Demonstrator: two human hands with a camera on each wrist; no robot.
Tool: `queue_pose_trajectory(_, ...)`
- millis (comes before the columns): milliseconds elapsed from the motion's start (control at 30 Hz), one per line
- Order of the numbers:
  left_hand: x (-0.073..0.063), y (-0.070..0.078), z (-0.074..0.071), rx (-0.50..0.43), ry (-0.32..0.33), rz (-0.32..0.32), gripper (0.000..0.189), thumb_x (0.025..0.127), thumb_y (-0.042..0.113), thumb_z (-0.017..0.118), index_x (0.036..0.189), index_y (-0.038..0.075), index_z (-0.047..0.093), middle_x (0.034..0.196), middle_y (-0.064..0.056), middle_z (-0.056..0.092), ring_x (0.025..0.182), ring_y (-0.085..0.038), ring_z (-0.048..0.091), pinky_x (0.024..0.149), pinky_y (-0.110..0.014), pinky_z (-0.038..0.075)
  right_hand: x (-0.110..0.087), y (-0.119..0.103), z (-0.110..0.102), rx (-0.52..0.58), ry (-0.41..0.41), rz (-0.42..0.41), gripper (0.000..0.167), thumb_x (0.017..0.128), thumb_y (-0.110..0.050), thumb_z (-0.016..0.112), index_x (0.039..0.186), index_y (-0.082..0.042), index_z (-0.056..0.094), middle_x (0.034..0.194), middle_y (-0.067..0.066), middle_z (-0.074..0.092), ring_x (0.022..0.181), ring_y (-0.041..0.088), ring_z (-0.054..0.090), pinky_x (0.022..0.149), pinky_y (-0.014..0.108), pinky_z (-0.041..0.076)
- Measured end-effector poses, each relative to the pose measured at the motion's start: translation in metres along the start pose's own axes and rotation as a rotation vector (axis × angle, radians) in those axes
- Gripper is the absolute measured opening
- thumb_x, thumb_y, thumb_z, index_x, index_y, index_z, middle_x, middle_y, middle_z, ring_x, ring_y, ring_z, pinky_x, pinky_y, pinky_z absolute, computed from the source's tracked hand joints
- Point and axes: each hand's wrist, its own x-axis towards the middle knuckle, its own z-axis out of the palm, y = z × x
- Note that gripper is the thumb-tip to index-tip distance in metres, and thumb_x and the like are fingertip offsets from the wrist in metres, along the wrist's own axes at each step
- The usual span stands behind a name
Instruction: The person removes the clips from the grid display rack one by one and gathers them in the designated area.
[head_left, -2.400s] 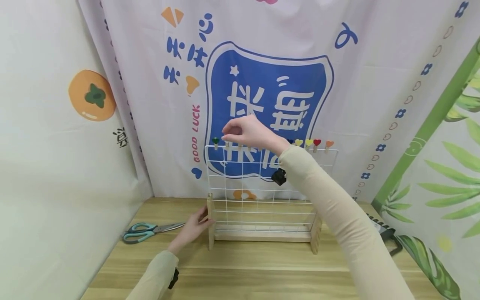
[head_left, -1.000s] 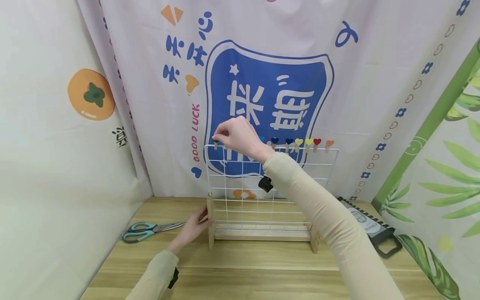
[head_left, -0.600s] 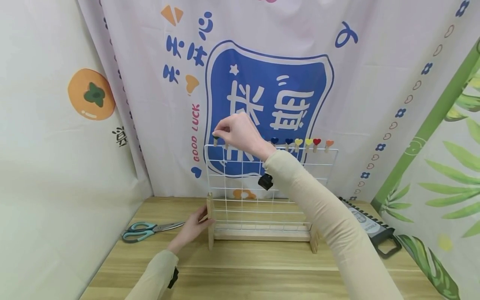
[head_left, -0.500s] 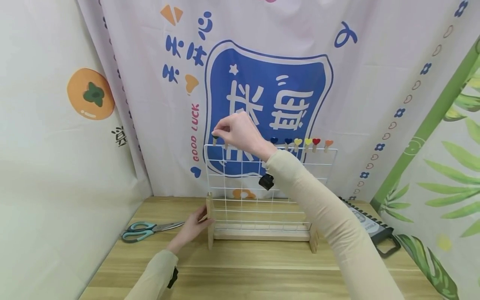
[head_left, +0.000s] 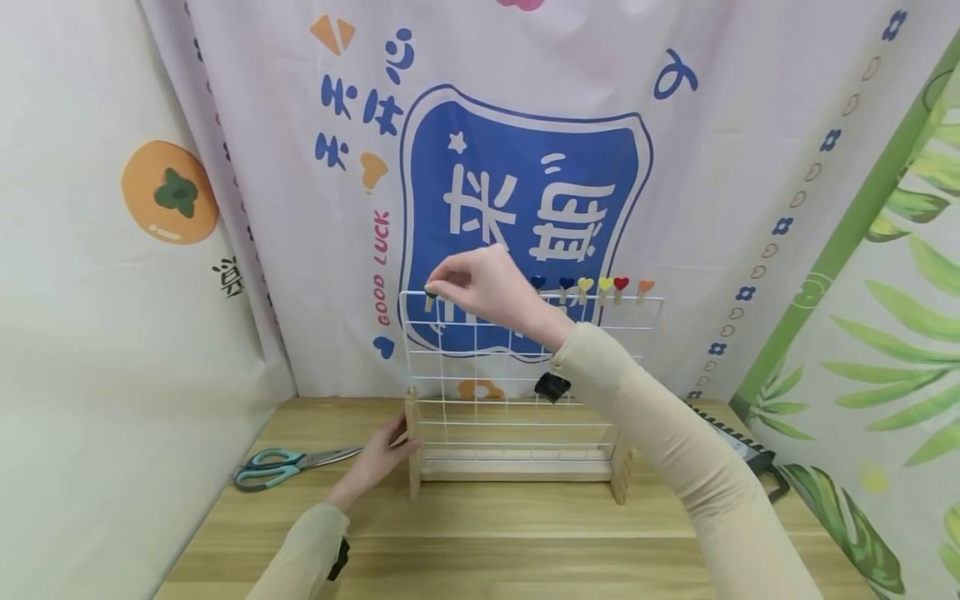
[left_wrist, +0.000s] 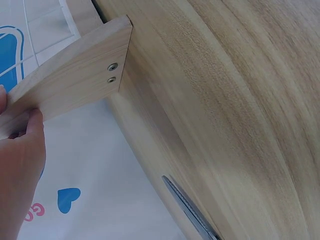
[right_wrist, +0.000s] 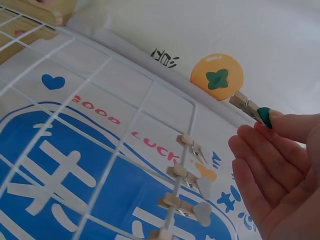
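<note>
My right hand [head_left: 491,283] pinches a small wooden clothespin [right_wrist: 248,107] with a green heart between thumb and forefinger. In the right wrist view this clothespin is apart from the wire, beyond the top left corner of the white wire grid rack [head_left: 475,350]. Several heart clothespins stand along the top wire, among them a red heart clothespin [head_left: 620,286] and an orange one [head_left: 646,288]; my right hand hides some in the head view. My left hand [head_left: 378,462] holds the rack's left wooden side post [left_wrist: 75,70], fingers behind it.
Scissors [head_left: 270,469] with teal handles lie on the wooden table [head_left: 480,542] left of the rack. A black-handled saw [head_left: 757,458] lies at the right, partly behind my right sleeve. A printed cloth [head_left: 337,250] hangs close behind the rack.
My right hand has reached the green heart clothespin at the top left corner, pinched it and pulled it off the wire. My left hand stays on the post. The head view has shifted slightly.
</note>
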Motion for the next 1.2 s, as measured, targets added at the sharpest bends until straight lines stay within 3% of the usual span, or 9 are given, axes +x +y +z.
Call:
queue_pose_trajectory(200,-0.001,0.002,-0.001,-0.011,0.005,-0.038,0.065,0.096,0.001,0.06,0.149,-0.016,0.026,0.152,-0.037,0.033,0.142,-0.05,0.035,0.113,-0.052,0.041,-0.025,0.006,0.013,0.017,-0.026,-0.042,0.013,0.095,-0.019,0.068,0.097,-0.01,0.078,0.094,0.003,0.079,0.083,0.01,0.073,0.081,0.025,0.063)
queue_pose_trajectory(333,-0.002,0.002,-0.001,-0.001,0.008,-0.05,0.063,0.097,0.002,0.06,0.148,-0.015,0.029,0.152,-0.036,0.035,0.141,-0.05,0.036,0.113,-0.053,0.042,-0.044,0.011,0.025,0.047,-0.068,-0.037,0.013,0.095,-0.018,0.068,0.098,-0.01,0.077,0.094,0.003,0.079,0.083,0.009,0.074,0.081,0.021,0.062)
queue_pose_trajectory(733,-0.002,-0.001,0.0,-0.004,0.003,-0.042,0.064,0.097,0.006,0.062,0.149,-0.014,0.03,0.152,-0.036,0.035,0.141,-0.049,0.037,0.113,-0.053,0.042,-0.095,0.037,0.072,0.094,-0.128,0.033,0.012,0.094,-0.016,0.069,0.096,-0.008,0.077,0.089,0.004,0.078,0.074,0.008,0.072,0.068,0.009,0.057)
queue_pose_trajectory(1200,-0.001,0.003,0.0,0.018,0.009,-0.059,0.065,0.096,0.007,0.063,0.148,-0.013,0.03,0.151,-0.036,0.037,0.14,-0.049,0.038,0.113,-0.052,0.043,-0.152,0.056,0.134,0.207,-0.216,0.19,0.014,0.094,-0.018,0.069,0.097,-0.008,0.078,0.091,0.003,0.078,0.077,0.003,0.07,0.07,0.009,0.057)
